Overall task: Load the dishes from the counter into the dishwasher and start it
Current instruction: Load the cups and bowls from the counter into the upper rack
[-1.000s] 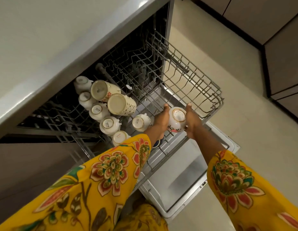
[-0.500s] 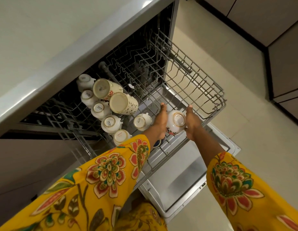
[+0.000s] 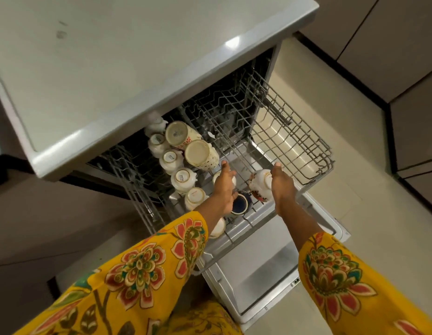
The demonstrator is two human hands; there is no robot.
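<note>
Sleeves (image 3: 142,269): yellow floral cloth is seen nearest, at 6 o'clock, with both forearms reaching away toward the rack.
Door (image 3: 258,274): the dishwasher door is dropped flat beneath the arms, its inner panel lying bare.
Left hand (image 3: 224,187): it is stretched over the rack just past the door, thumb pointed toward 12 o'clock; the fingers are bent down among the cups, and whether anything is gripped cannot be told.
Blue cup (image 3: 240,204): a dark cup is seen just beside that hand, at its 4 o'clock.
Right hand (image 3: 281,187): it is laid against the right flank of the painted bowl, thumb straight along it; no clear curl round it is shown, so a steadying touch is judged.
Painted bowl (image 3: 259,187): it is tipped on its side in the rack between the two hands, base toward 1 o'clock, touched by the right hand and apart from the left.
Key relation: the bowl lies at 9 o'clock of the right hand, the nearer one.
White cups (image 3: 183,177): a row is parked bottoms-up at 10 o'clock.
Rack (image 3: 306,146): bare wire is left at 1 o'clock.
Desk (image 3: 113,68): pale top beyond.
</note>
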